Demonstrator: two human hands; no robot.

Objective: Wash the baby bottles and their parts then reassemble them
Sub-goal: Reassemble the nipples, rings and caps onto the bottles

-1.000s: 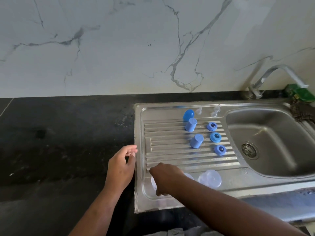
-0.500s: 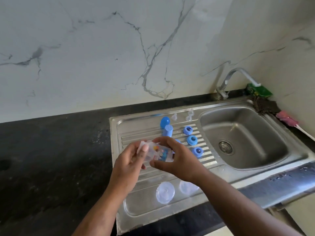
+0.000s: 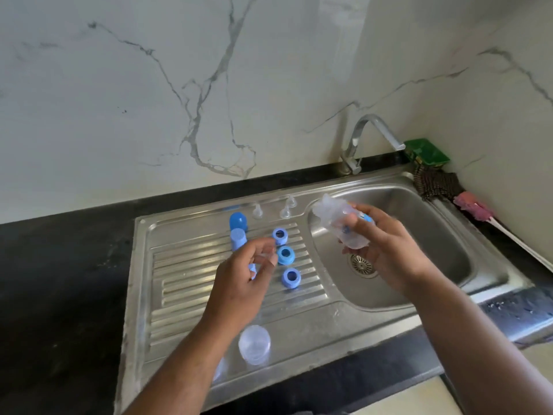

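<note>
Two hands work over the steel sink (image 3: 493,265) in the single head view. The right hand (image 3: 386,253) hangs above the basin, fingers and thumb curled round a clear bottle (image 3: 338,217). The bottle's long axis runs from the palm up and to the left, toward the drainboard (image 3: 185,283); blur hides which end is the mouth. The left hand (image 3: 242,283) hovers over the drainboard with fingers loosely curled and nothing visible between them. Its fingertips sit just beside three blue rings (image 3: 285,254) lined up on the ribs. Two blue caps (image 3: 238,238) stand further back, and clear teats (image 3: 257,211) stand near the rear rim. A second bottle (image 3: 255,344) stands upended near the front edge, by the left forearm. The tap (image 3: 368,136) is well behind the held bottle, with no water seen running. Judged from this, the left hand is the nearer one for fetching a ring or teat. The held bottle lies to its right, across the basin's edge, so the two would have to meet there. The dark counter (image 3: 59,265) stretches off to the left.
</note>
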